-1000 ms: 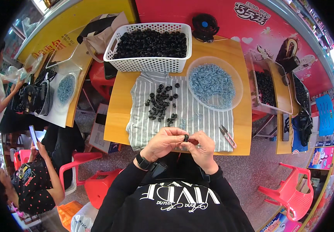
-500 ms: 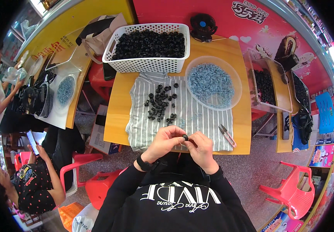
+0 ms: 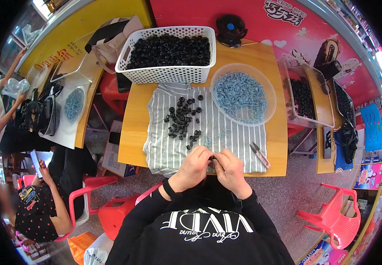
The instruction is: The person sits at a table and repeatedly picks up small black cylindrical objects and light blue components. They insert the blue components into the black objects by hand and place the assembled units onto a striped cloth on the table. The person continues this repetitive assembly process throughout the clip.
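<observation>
Near the front edge of the table, my left hand and my right hand meet with closed fingertips. Pinched between them is a small round black part, mostly hidden by the fingers. Just beyond my left hand, several loose black ring-shaped parts lie in a pile on a grey-and-white striped cloth. A few tiny pale-blue pieces rest on the cloth close to my fingertips. To the right of my right hand lies a pair of thread snips.
A white perforated basket full of black parts stands at the back. Beside it, a round clear tub holds tiny pale-blue pieces. A black fan stands behind. Two people sit at the left; a red chair stands at the right.
My left hand has rolled over, its back now turned upward, and the black part is more covered by the fingers. At the far left, a person has raised an arm.
</observation>
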The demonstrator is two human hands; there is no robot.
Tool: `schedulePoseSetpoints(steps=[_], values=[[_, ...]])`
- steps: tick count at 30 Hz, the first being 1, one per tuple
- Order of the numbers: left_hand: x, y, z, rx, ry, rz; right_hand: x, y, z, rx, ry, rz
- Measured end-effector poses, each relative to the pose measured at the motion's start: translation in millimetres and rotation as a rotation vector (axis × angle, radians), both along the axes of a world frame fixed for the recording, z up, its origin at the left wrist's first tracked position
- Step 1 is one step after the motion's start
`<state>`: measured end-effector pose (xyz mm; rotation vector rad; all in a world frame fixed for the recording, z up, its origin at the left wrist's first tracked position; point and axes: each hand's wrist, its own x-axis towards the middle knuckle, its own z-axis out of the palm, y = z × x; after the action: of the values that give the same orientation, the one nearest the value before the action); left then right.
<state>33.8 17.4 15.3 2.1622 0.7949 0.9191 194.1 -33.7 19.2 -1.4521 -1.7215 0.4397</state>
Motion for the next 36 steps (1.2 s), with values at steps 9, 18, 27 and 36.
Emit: schedulePoseSetpoints(steps=[9, 18, 27, 36], values=[[0.7, 3.0, -6.4, 0.090, -0.022, -0.018, 0.3, 2.4, -0.8, -0.017, -0.012, 0.026], [1.2, 4.2, -7.4, 0.128, -0.013, -0.044, -1.1, 3.4, -2.3, 0.013, -0.124, 0.023], [1.2, 4.5, -6.3, 0.122, 0.048, -0.064, 4.2, 8.2, 2.9, 0.013, -0.183, 0.077], [-3.4, 14.5, -13.9, -0.073, -0.172, -0.020, 10.8, 11.0, 3.3, -0.087, 0.042, 0.100]])
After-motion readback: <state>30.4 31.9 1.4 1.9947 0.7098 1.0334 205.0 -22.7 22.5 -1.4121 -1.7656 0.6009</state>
